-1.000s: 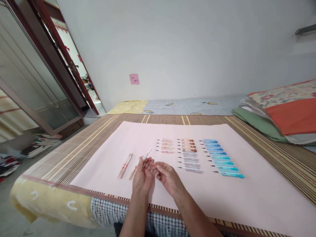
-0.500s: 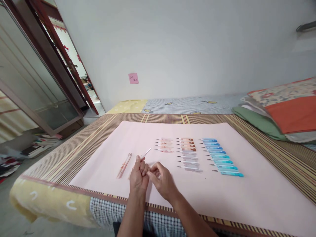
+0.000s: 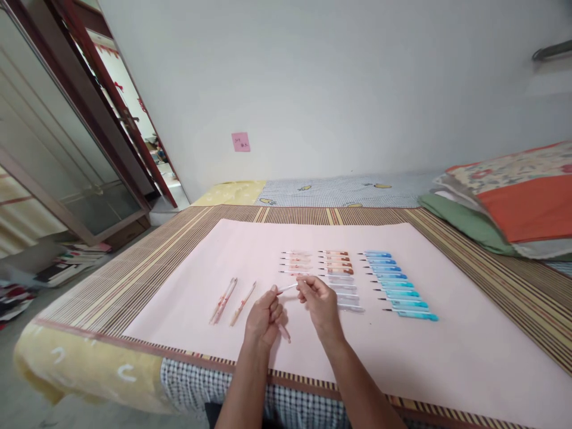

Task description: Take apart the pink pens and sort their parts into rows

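My left hand (image 3: 265,316) is closed around a pale pink pen barrel (image 3: 284,332), whose end sticks out below my fingers. A thin white pen refill (image 3: 288,288) spans the gap between my hands. My right hand (image 3: 318,301) pinches the refill's far end between thumb and fingers; whether its other end is still inside the barrel is hidden by my left hand. To the left, two pens with orange-red marks (image 3: 222,301) lie side by side, and another similar pen (image 3: 243,304) lies closer to my left hand.
Beyond my hands lie columns of barrels with thin dark-tipped refills: pale pink ones (image 3: 295,260), brown ones (image 3: 335,262) above clear greyish ones (image 3: 347,296), and blue to turquoise ones (image 3: 397,283). All rest on a pink sheet (image 3: 187,286) over a striped mat (image 3: 134,268). Folded bedding (image 3: 513,202) sits right.
My right hand has moved up and right, from beside my left hand to the refill's end. The held pen has turned from pointing up-right to lying flatter. Another pen at left is now uncovered.
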`<action>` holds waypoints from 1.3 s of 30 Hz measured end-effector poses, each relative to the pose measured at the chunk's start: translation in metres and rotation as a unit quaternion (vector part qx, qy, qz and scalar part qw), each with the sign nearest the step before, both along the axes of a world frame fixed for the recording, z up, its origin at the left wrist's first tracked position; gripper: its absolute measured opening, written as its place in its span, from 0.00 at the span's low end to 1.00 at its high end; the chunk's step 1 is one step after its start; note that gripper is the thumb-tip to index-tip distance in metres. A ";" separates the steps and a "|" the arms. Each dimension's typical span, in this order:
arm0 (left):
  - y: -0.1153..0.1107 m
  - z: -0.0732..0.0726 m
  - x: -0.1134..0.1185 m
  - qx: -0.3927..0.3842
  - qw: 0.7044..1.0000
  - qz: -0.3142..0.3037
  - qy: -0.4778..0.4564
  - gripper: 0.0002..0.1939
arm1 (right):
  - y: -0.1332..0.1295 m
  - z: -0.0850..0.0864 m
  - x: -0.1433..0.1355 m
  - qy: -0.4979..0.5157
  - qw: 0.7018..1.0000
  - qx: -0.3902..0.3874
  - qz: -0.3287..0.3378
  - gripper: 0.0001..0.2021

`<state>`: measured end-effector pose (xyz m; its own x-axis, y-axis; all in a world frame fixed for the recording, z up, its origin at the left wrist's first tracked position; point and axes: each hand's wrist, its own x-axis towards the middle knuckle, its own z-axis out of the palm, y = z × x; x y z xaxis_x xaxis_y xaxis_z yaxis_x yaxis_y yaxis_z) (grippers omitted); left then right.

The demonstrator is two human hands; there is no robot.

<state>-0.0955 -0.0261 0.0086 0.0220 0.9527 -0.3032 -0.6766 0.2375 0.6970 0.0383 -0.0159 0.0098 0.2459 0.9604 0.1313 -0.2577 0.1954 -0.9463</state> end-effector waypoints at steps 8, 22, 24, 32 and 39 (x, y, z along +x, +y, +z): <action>0.000 0.001 -0.001 -0.006 1.000 0.024 -0.014 0.27 | 0.002 0.004 0.019 0.015 0.996 -0.022 -0.081 0.20; -0.002 0.000 -0.004 -0.032 0.998 0.050 -0.027 0.25 | 0.008 -0.006 0.029 0.226 0.971 -0.060 -0.052 0.23; -0.003 0.003 -0.002 -0.028 0.999 0.034 -0.024 0.24 | 0.008 -0.007 0.026 0.216 0.972 -0.070 -0.055 0.24; -0.005 0.013 0.007 -0.063 0.997 0.051 0.020 0.18 | -0.001 -0.013 -0.005 0.020 0.994 -0.104 0.036 0.24; -0.002 -0.005 0.007 -0.074 0.992 0.087 0.050 0.20 | -0.009 -0.015 -0.016 -0.065 0.994 -0.055 0.063 0.12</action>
